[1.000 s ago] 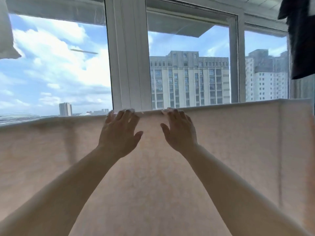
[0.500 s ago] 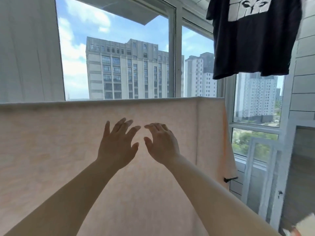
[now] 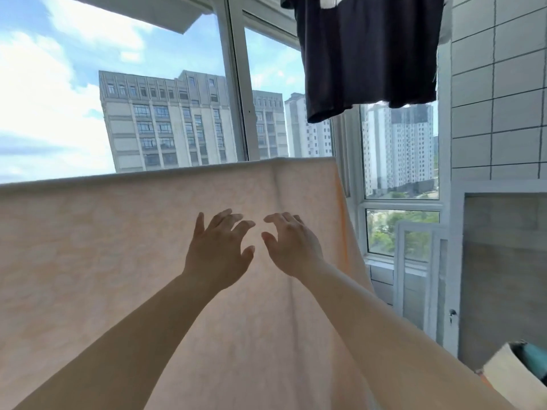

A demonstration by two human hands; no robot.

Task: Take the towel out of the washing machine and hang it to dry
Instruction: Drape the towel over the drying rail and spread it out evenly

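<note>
Hanging over a horizontal line or rail that its own fold hides, the towel (image 3: pixel 103 247) is spread wide across the lower half of the head view, pale peach and lit from behind by the window (image 3: pixel 177 93). Its top edge runs from the left border of the view to a corner a little right of centre, and its right edge slopes down from that corner towards the lower right. A darker orange strip shows along that right edge.

Both bare forearms reach up from the bottom of the view in front of the cloth. The left hand (image 3: pixel 219 250) is released, fingers spread and slightly bent, back of the hand towards the camera, grasping nothing. The right hand (image 3: pixel 291 245) is just beside it, also released, fingers loosely curved forward and holding nothing. Whether the fingertips touch the towel or hover just off it cannot be told. Both sit well below the towel's top edge, near its right side.

Above the towel's right corner a dark T-shirt (image 3: pixel 367 51) hangs in front of the window. A tiled wall (image 3: pixel 500 93) fills the right side, with a white frame (image 3: pixel 420 279) leaning below the window nearby. Tall buildings (image 3: pixel 165 125) stand outside.
</note>
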